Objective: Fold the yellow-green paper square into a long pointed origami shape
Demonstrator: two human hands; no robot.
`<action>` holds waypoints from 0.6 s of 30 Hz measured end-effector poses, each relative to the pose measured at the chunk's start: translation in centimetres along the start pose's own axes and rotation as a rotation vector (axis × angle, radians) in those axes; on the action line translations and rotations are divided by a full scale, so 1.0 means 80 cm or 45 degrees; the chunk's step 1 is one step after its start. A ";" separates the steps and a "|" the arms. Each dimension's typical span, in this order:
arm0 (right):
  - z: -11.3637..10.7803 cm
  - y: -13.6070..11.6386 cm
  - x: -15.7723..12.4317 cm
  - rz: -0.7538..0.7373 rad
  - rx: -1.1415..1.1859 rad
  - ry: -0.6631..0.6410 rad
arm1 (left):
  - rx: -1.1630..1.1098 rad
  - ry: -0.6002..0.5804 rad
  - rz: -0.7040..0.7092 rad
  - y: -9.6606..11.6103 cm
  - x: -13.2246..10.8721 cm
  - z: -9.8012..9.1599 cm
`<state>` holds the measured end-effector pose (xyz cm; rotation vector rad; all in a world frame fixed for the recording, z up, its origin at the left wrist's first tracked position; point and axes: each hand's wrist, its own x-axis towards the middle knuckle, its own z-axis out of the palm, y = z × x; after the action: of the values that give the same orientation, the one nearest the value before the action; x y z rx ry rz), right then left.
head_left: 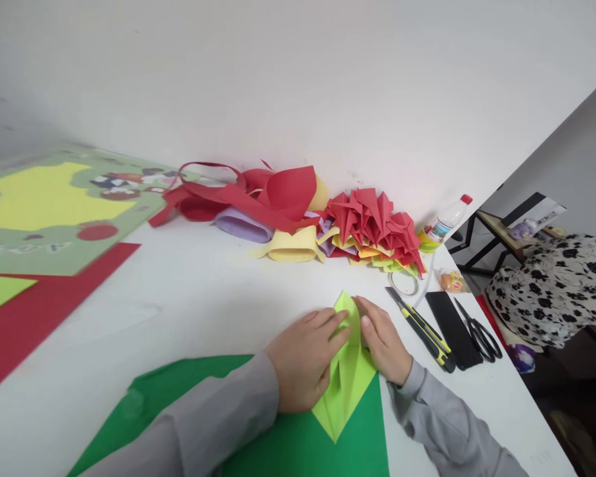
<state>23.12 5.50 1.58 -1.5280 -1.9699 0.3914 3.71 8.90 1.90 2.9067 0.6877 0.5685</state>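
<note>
A light green folded paper (346,387), kite-shaped, lies on the white table (203,305) with its lower point over a dark green sheet (298,444). My left hand (305,361) presses flat on the paper's left side, fingers stretched toward its top point. On the right side my right hand (383,341) rests with its fingers laid along the centre crease. Both arms wear grey sleeves.
A heap of folded red, yellow and purple paper pieces (372,228) and red strips (238,195) lies along the wall. To the right are a yellow-black utility knife (422,328), a black case (451,328), scissors (479,331), a tape ring (404,283) and a bottle (447,218). Red and green sheets (44,291) lie at left.
</note>
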 end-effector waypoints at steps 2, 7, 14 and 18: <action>-0.001 -0.003 0.001 -0.037 -0.028 0.000 | 0.000 -0.021 -0.023 0.001 0.002 0.000; 0.003 -0.006 0.007 -0.074 -0.071 0.014 | -0.008 -0.089 -0.080 0.003 0.007 -0.003; 0.010 -0.007 0.012 -0.007 -0.038 0.038 | -0.040 -0.117 -0.159 0.006 0.014 -0.008; 0.011 -0.007 0.013 -0.004 -0.043 0.024 | -0.017 -0.147 -0.145 0.006 0.016 -0.010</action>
<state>21.99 6.45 1.53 -1.5442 -1.9735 0.3428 4.65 9.03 3.17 2.8382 0.8230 0.3879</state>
